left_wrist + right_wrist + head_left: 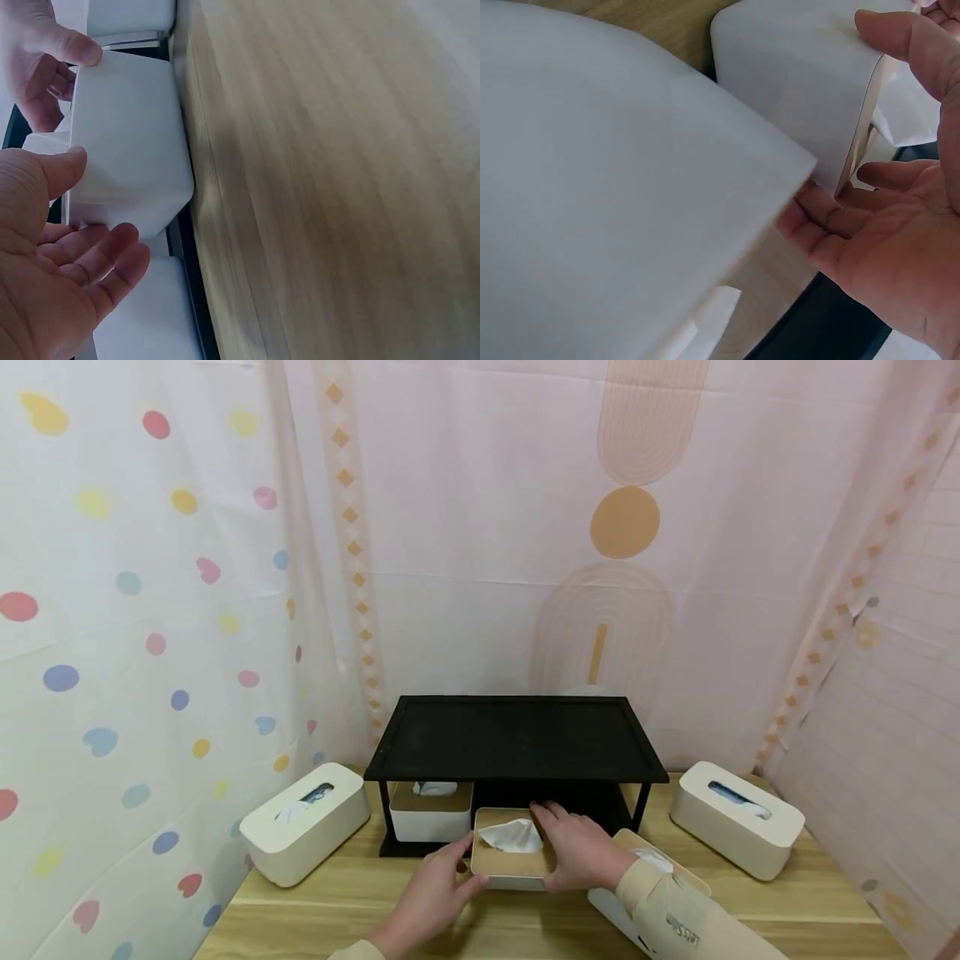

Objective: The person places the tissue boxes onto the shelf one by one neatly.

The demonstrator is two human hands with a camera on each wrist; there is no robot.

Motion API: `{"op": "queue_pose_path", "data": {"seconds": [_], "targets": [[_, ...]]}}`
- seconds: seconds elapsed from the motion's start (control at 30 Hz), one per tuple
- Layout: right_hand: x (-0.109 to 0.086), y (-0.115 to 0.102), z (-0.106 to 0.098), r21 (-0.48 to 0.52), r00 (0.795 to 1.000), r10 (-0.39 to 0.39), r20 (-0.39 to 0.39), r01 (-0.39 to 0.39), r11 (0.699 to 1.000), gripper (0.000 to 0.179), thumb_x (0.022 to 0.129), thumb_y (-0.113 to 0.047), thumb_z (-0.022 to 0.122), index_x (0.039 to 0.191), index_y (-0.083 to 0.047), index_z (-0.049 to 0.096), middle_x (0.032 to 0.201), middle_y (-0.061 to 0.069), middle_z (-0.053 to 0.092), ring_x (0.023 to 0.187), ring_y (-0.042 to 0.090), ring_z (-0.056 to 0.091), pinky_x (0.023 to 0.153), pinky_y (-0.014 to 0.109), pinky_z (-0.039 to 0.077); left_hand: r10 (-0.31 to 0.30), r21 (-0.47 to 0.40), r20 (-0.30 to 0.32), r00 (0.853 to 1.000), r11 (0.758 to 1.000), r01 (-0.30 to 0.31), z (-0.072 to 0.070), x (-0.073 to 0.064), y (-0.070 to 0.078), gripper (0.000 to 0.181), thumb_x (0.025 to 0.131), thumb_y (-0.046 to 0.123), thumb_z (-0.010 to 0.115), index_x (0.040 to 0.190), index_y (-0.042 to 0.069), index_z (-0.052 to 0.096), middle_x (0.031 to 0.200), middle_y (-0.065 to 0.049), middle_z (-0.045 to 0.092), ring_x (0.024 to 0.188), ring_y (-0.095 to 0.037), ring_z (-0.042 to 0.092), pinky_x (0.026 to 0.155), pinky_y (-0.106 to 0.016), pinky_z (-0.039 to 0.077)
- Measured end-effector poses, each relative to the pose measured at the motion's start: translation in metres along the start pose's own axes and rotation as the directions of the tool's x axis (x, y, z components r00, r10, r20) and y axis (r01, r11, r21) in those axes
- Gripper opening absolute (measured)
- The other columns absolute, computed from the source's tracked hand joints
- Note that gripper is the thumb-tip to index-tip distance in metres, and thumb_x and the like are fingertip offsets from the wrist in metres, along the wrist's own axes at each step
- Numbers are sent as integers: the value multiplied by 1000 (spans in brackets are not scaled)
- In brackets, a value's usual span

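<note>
A white tissue box [497, 865] with a wood-tone lid and a tissue poking out sits at the front of a black two-level shelf [517, 739]. My left hand [438, 889] holds its left side, thumb at the front edge. On the opposite side my right hand [588, 853] grips it, fingers reaching over the lid's right edge. In the left wrist view the box's white wall [131, 135] lies between both thumbs. A second wood-lidded box [431, 822] stands on the lower shelf to the left. Another wood-lidded box [611, 906] is partly hidden under my right forearm.
A long white tissue box [307, 831] stands left of the shelf on the wooden table [300, 931]. Its twin [738, 827] stands on the right. Patterned curtains [480, 527] hang behind and at both sides. The shelf's upper board overhangs the lower level.
</note>
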State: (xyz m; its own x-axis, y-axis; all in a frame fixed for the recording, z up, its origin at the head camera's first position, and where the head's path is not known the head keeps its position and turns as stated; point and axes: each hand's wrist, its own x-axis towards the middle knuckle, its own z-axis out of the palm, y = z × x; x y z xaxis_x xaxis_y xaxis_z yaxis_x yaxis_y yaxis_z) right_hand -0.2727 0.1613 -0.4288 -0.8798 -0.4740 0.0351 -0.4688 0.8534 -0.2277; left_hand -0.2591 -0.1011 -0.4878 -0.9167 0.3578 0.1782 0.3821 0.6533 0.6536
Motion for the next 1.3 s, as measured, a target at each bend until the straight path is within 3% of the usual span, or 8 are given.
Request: {"op": "queue_pose_path", "data": {"seconds": [0.23, 0.4, 0.6, 0.83, 0.93, 1.07, 1.17, 1.3], "targets": [[1, 4, 4, 36, 999, 48, -9, -47, 998, 101, 79, -32, 94, 160, 1, 44, 162, 25, 48, 136, 43, 61, 107, 59, 54, 16, 66, -11, 1000, 998, -15, 1, -1, 3, 73, 100, 34, 77, 154, -6, 51, 145, -26, 65, 109, -34, 75, 91, -52, 62], [-3, 3, 6, 11, 997, 64, -29, -64, 998, 99, 82, -38, 94, 160, 0, 45, 162, 25, 48, 134, 42, 63, 105, 58, 55, 49, 132, 1, 999, 990, -48, 0, -8, 6, 70, 101, 33, 76, 153, -6, 52, 150, -24, 63, 128, -39, 68, 102, -56, 58], [-3, 6, 6, -16, 996, 76, -55, -77, 997, 99, 81, -45, 94, 157, 0, 49, 160, 24, 52, 137, 39, 61, 104, 58, 55, 149, 262, -73, 986, 957, -125, -1, -13, 11, 52, 100, 26, 77, 143, 0, 64, 136, -17, 73, 119, -34, 72, 91, -51, 63], [2, 5, 4, 6, 990, 60, -125, -60, 998, 83, 89, -40, 88, 153, 0, 54, 151, 23, 61, 130, 40, 66, 100, 55, 58, 177, 311, -121, 977, 941, -132, -1, -13, 14, 48, 98, 24, 79, 139, 1, 67, 129, -16, 75, 109, -29, 74, 83, -45, 64], [1, 3, 7, 16, 979, 87, -182, -86, 996, 76, 87, -41, 90, 146, -2, 61, 142, 21, 67, 120, 37, 70, 93, 52, 61, 227, 362, -118, 967, 916, -171, 1, -13, 14, 47, 98, 24, 78, 138, 1, 68, 133, -15, 75, 110, -28, 74, 83, -44, 65], [-2, -3, 11, -23, 956, 132, -261, -143, 989, 60, 85, -45, 91, 122, -2, 72, 111, 15, 75, 89, 27, 74, 75, 42, 63, 294, 471, -89, 952, 854, -219, 2, -15, 12, 47, 100, 28, 76, 138, 2, 69, 143, -15, 71, 114, -27, 73, 90, -43, 64], [-3, -6, 12, -52, 940, 157, -304, -181, 982, 50, 84, -47, 91, 101, -4, 73, 83, 6, 71, 66, 18, 66, 61, 35, 58, 323, 544, -76, 943, 806, -233, 4, -17, 11, 50, 100, 32, 75, 139, 3, 69, 145, -14, 69, 114, -26, 72, 92, -41, 62], [-5, -7, 13, -62, 925, 186, -333, -218, 974, 43, 85, -45, 90, 83, -10, 65, 62, -2, 58, 52, 12, 55, 48, 29, 47, 354, 609, -73, 932, 756, -240, 5, -19, 11, 54, 99, 36, 77, 141, 3, 68, 145, -13, 69, 112, -25, 71, 90, -41, 62]]}}
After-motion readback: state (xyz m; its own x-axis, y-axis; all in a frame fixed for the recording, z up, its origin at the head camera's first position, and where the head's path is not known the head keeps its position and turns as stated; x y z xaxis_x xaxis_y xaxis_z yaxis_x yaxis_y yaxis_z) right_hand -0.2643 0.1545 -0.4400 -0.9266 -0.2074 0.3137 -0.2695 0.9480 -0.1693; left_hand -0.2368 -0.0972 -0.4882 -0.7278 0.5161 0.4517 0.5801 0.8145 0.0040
